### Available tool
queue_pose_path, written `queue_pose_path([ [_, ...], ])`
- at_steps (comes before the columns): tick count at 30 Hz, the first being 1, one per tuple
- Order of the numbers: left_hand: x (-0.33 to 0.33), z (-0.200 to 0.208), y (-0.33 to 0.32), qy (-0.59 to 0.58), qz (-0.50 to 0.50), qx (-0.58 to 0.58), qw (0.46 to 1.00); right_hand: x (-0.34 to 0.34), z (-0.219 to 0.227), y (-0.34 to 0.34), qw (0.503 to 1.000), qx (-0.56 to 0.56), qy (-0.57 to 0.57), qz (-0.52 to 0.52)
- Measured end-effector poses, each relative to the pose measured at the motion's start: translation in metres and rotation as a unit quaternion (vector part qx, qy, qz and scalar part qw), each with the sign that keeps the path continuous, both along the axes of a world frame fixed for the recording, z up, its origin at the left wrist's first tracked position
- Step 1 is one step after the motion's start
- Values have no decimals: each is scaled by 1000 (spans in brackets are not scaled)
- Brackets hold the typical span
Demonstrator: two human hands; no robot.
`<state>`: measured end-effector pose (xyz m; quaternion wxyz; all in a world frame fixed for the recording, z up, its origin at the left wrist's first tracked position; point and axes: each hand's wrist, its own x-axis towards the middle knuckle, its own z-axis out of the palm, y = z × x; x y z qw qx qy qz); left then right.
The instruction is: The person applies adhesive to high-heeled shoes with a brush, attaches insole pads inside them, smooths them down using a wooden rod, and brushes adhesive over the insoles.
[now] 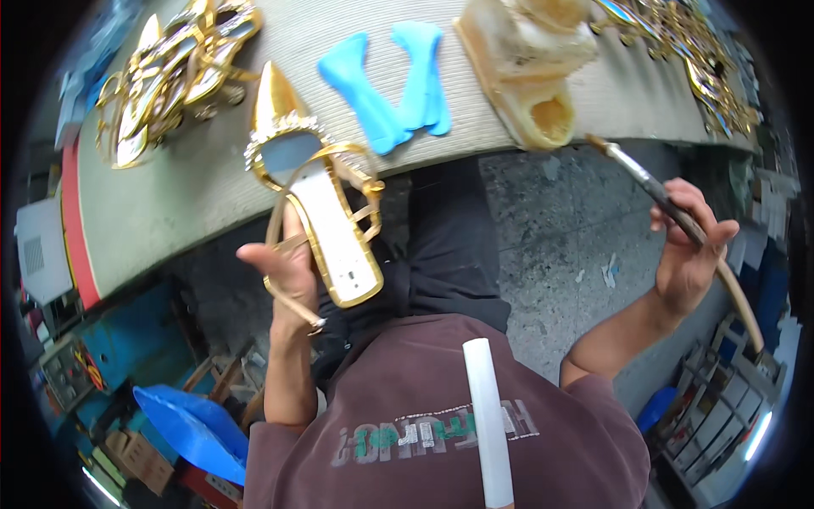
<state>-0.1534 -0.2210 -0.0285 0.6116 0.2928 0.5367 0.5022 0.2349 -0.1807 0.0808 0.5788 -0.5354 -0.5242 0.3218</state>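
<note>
My left hand grips a gold pointed sandal from below, its fingers mostly hidden under the sole. The shoe has a white insole, a jewelled band and thin gold straps; one strap hangs loose over my wrist. In my right hand is a long-handled brush, dark in the middle with a metal collar. Its bristle tip points at the opening of a yellowish, glue-crusted pot and appears close beside it. Two blue plastic shoe inserts lie on the bench between the sandal and the pot.
Ribbed pale matting covers the bench, which has a red edge strip. More gold sandals stand at the far left, others at the far right. A white stick juts up close before my shirt. A blue plastic piece sits lower left.
</note>
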Motion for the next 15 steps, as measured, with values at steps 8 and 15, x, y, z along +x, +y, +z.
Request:
queue_pose_path([
  [8,-3,30,5,-41,-39,-46,997,-32,-9,73,986,-84,-145,-3],
  [15,-3,19,6,-74,0,-31,997,-2,38,52,983,-87,-151,61],
])
